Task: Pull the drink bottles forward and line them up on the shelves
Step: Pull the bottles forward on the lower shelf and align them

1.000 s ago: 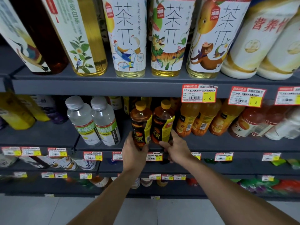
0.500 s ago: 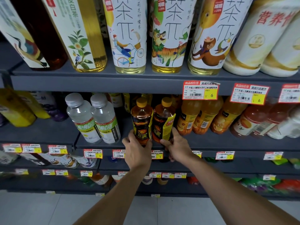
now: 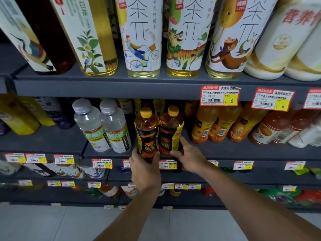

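Observation:
Two amber energy-drink bottles with yellow caps stand side by side at the front of the middle shelf (image 3: 225,153). My left hand (image 3: 145,168) grips the base of the left bottle (image 3: 147,131), thumb on one side, fingers on the other. My right hand (image 3: 188,157) holds the base of the right bottle (image 3: 171,129), fingers curled round its yellow label. More bottles of the same kind stand behind them in shadow.
Two clear water bottles (image 3: 102,126) stand left of the pair, orange juice bottles (image 3: 218,126) to the right. Tall tea bottles (image 3: 186,35) fill the upper shelf. Price tags (image 3: 219,95) line the shelf edges. Lower shelves hold more drinks above a tiled floor.
Both hands have drawn the two amber bottles forward to the shelf's front edge. The left bottle now sits slightly lower and nearer than before.

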`<state>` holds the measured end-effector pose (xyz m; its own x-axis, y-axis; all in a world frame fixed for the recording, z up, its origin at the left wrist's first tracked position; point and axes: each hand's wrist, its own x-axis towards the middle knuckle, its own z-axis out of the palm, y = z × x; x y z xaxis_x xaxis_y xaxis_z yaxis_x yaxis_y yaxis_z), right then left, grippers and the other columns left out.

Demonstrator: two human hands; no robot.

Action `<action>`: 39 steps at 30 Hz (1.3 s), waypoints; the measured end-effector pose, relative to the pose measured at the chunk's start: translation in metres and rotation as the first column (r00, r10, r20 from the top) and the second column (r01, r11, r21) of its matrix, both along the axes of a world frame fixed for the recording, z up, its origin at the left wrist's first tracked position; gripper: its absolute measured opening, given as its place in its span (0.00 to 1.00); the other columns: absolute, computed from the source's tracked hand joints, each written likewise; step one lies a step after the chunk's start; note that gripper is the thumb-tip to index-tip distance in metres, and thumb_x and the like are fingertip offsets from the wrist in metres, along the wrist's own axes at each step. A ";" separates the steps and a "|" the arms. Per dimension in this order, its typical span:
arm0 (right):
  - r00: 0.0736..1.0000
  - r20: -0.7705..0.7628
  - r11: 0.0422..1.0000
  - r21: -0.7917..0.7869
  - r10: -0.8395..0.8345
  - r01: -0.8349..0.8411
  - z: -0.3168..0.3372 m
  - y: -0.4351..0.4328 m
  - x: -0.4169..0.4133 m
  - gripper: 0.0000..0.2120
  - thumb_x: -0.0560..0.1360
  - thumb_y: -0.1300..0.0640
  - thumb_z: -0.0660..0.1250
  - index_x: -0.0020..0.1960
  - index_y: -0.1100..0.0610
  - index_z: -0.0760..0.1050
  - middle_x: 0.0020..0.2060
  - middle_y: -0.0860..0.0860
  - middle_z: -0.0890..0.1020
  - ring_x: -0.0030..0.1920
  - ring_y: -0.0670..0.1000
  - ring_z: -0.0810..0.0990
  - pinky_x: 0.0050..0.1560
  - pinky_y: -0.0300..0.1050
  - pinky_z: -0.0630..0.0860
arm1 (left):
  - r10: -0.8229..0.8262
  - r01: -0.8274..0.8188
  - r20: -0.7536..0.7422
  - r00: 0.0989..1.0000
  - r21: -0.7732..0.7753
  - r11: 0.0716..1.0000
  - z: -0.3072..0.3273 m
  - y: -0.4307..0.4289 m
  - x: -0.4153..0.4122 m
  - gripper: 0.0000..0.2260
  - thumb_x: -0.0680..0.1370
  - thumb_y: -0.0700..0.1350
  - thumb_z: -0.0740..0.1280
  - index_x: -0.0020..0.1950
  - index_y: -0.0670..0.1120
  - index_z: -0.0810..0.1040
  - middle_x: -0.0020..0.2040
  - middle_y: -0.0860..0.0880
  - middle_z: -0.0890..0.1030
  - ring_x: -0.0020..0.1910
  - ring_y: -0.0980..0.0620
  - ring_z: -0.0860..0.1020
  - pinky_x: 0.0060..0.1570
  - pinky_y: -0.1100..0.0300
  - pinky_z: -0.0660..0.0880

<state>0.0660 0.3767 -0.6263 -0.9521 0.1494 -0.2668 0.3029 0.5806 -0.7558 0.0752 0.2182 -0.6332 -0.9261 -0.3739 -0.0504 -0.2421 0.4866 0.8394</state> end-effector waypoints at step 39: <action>0.996 0.026 0.996 0.026 0.090 -0.091 0.005 0.002 -0.009 0.29 0.80 0.45 0.65 0.76 0.39 0.56 0.47 0.41 0.77 0.38 0.42 0.75 0.43 0.46 0.78 | -0.185 0.186 0.020 0.983 -0.115 0.976 -0.012 -0.033 -0.017 0.23 0.74 0.60 0.71 0.67 0.57 0.71 0.41 0.57 0.82 0.46 0.49 0.81 0.44 0.47 0.79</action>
